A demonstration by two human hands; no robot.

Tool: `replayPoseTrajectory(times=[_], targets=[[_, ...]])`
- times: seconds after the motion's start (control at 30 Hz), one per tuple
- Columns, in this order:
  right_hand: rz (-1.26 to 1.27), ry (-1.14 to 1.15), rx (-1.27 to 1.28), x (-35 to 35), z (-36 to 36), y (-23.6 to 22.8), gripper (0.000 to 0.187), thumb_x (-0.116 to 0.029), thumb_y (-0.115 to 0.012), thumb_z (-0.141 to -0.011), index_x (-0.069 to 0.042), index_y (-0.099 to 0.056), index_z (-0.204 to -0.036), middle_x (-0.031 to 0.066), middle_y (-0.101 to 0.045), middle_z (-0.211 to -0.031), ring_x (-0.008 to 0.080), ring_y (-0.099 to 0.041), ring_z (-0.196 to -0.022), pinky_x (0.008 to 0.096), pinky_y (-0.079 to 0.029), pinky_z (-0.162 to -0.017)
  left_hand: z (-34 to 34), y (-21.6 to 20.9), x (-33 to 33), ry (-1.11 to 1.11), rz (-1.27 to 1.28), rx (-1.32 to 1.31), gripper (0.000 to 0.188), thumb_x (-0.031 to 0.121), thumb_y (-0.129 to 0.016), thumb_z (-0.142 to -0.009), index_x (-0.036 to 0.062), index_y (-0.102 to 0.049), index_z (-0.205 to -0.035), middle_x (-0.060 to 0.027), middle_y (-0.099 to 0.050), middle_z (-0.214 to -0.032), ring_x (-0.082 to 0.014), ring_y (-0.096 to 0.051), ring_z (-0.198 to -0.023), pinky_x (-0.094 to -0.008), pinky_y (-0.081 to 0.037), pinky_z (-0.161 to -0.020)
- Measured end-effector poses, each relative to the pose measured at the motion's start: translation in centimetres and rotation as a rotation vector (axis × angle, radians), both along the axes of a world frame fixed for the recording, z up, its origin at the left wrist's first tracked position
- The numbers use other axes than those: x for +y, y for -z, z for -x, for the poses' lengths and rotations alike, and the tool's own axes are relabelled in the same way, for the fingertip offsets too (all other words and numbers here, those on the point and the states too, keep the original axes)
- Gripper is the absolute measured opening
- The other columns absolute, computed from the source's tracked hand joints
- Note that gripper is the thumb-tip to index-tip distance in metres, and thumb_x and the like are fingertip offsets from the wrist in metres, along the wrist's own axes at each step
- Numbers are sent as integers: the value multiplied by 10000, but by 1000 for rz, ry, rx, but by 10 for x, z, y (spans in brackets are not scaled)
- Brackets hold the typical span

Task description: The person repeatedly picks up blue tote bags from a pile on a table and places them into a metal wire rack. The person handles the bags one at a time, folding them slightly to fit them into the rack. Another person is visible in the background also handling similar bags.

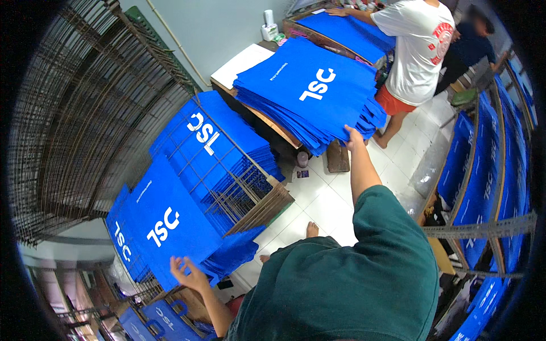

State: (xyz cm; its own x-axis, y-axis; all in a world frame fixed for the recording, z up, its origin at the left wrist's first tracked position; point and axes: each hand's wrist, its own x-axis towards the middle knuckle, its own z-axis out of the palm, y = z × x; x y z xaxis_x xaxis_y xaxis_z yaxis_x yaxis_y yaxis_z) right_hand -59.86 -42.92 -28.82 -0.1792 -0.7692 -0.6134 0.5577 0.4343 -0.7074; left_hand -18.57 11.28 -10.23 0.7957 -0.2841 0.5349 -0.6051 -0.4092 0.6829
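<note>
On the table at the upper middle lies a thick, fanned pile of blue fabric sheets (307, 85) with white print. My right hand (356, 138) reaches out to its near right corner and pinches the edge of a blue sheet there; the fingertips are partly hidden. My left hand (189, 274) is held low at the left, with fingers apart and nothing in them. It is beside the near edge of a printed blue sheet (176, 199) spread on the drying rack. Beyond that sheet, another blue stack (210, 122) sits under wire grids.
Raised wire rack shelves (85, 113) fill the far left. A co-worker in a white shirt (418, 51) leans over a blue-covered worktable (347, 34); another person (469, 45) is behind. More racks with blue sheets (483, 170) line the right. A brown block (338, 158) lies on the tiled floor.
</note>
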Motion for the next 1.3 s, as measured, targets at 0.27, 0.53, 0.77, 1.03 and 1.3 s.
replayPoseTrajectory(times=[0.27, 0.53, 0.77, 1.03, 1.3], targets=[[185, -306, -311, 4, 30, -101, 261, 17, -597, -674, -22, -542, -926, 95, -597, -836, 244, -599, -767, 359, -523, -701, 130, 28, -181, 747, 85, 1375, 572, 417, -498, -890, 63, -338, -1311, -139, -558, -1104, -212, -572, -933, -311, -472, -765], [582, -304, 99, 158, 182, -263, 298, -89, -534, -691, -29, -530, -983, 93, -580, -905, 230, -569, -802, 362, -478, -741, 156, 102, -312, 1139, 461, 2456, 1114, 911, -157, -589, 60, -439, -1252, -168, -502, -1196, -319, -442, -1122, -405, -433, -853], [709, -230, 361, 310, 180, -369, 793, -164, -551, -596, 34, -316, -1327, 199, -481, -1210, 308, -521, -1027, 401, -424, -903, 179, 102, -287, 1571, -58, 2142, 169, 170, -592, -770, 41, -636, -869, -84, -644, -854, -198, -625, -741, -331, -517, -737], [811, -473, 446, 259, 178, -358, 834, -181, -524, -612, 10, -249, -1376, 186, -407, -1302, 311, -473, -1113, 401, -378, -970, 31, -82, -173, 1555, 130, 1886, 447, 51, -550, -664, -38, -518, -1101, -167, -591, -1032, -273, -607, -908, -385, -504, -817], [1028, -816, 153, 201, -62, -395, 853, -209, -525, -597, 17, -254, -1373, 185, -393, -1312, 310, -456, -1135, 376, -369, -980, -121, -168, -64, 1301, 399, 1254, 449, 7, -542, -700, -5, -501, -1148, -128, -596, -1046, -216, -609, -899, -347, -507, -816]])
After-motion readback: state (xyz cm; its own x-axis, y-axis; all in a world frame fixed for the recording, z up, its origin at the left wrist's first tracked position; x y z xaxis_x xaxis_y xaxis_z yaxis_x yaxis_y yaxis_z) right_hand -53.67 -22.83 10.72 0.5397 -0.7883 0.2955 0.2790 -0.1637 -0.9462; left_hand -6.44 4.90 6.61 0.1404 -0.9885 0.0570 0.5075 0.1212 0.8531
